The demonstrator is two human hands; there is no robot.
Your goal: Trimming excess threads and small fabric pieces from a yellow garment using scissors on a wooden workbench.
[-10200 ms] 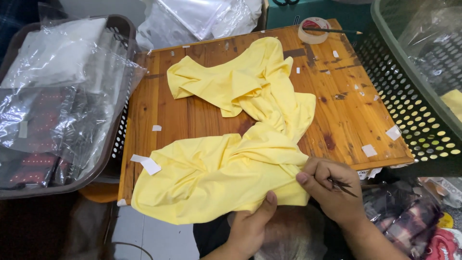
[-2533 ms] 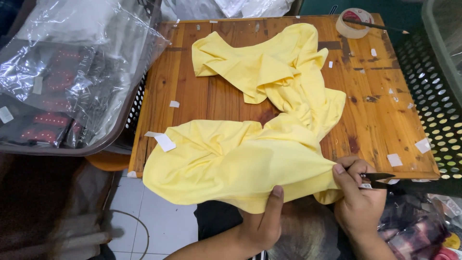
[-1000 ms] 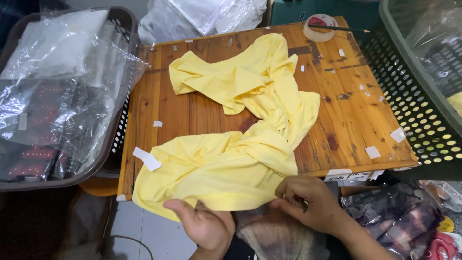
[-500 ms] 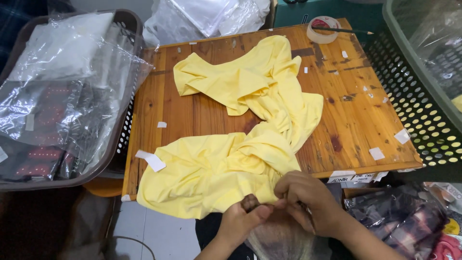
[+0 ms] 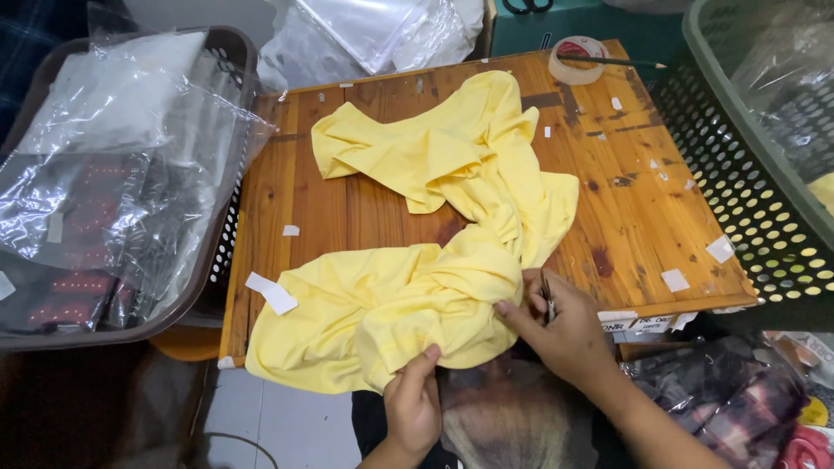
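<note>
Both hands work the near edge of a yellow garment (image 5: 434, 287) lying crumpled across a wooden table (image 5: 347, 208). Left hand (image 5: 413, 404) is closed on the bottom fold, thumb on top, pinching cloth. Right hand (image 5: 565, 334) is curled about a small pair of thread snips (image 5: 547, 300), its fingertips pressing the fabric just beside the left; whether the blades are apart cannot be told. In my judgement, clean work here needs the fold held taut between the hands and the blades kept off the cloth itself. Paper stickers (image 5: 274, 293) dot the tabletop. A roll of tape (image 5: 580, 59) sits at the far edge. A brown basket (image 5: 228, 217) of clear-bagged items stands to the left, a green perforated basket (image 5: 738, 174) to the right.
</note>
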